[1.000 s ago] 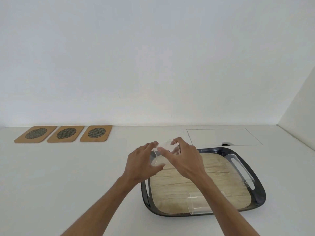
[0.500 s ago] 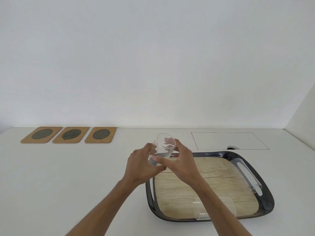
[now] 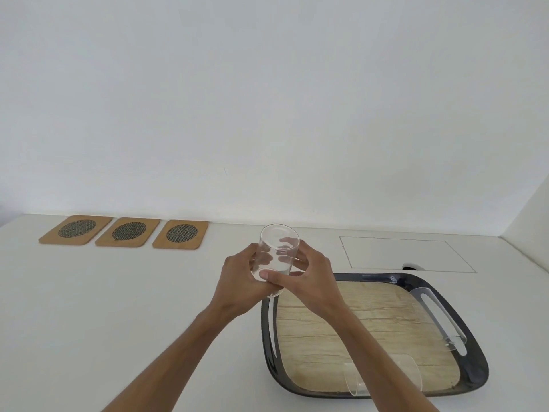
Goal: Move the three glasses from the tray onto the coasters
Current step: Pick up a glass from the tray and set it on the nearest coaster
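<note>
Two hands grip one clear glass [image 3: 277, 257] above the white counter [image 3: 118, 307], just left of the tray's far-left corner: left hand [image 3: 242, 282] wrapped round its lower body, right hand [image 3: 312, 278] pinching its base with thumb and fingers. Glass roughly upright, tilted slightly. Dark-rimmed tray [image 3: 475, 352] with wood-grain floor carries two more glasses lying on their sides, one near edge [image 3: 413, 373], one right side [image 3: 439, 316]. Three coasters [image 3: 126, 232] in a row far left, bare.

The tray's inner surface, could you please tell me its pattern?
Pale wood grain on the tray, framed by a dark glossy rim; head view.
</note>
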A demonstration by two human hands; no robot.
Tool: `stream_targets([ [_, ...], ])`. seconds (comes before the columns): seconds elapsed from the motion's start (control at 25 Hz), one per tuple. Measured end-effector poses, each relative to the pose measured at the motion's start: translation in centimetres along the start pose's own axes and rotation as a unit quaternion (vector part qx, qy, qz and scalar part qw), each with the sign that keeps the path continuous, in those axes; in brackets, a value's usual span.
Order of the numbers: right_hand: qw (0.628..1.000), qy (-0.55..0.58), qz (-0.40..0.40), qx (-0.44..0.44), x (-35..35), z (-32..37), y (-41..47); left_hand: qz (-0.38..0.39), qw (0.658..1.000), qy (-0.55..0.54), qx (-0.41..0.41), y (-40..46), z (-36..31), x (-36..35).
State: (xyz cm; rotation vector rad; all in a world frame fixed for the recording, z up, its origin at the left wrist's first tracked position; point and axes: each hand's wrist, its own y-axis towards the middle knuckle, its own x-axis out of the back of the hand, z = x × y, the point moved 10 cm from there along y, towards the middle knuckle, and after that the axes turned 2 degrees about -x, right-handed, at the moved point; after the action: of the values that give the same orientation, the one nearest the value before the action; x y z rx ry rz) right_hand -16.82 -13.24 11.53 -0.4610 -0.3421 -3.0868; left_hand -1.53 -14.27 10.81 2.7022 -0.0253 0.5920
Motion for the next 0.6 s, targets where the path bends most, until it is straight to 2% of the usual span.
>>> stream_targets([
  [0.16, 1.000, -0.012, -0.005, -0.002, -1.1, 0.2, 1.0, 0.004, 1.000, -0.016, 0.002, 0.3, 0.8, 0.9],
  [0.32, 1.000, -0.024, -0.012, -0.011, -2.9, -0.1, 2.3, 0.045, 0.998, -0.013, 0.044, 0.5, 4.0, 1.8],
  [0.44, 0.999, -0.037, -0.012, -0.012, -4.3, -0.4, 3.3, 0.070, 0.992, 0.062, 0.090, -0.6, 8.2, 3.1],
  [0.6, 0.999, -0.040, -0.011, -0.029, -6.6, -1.1, 4.9, 0.092, 0.959, 0.220, 0.152, -3.6, 16.0, 6.5],
])
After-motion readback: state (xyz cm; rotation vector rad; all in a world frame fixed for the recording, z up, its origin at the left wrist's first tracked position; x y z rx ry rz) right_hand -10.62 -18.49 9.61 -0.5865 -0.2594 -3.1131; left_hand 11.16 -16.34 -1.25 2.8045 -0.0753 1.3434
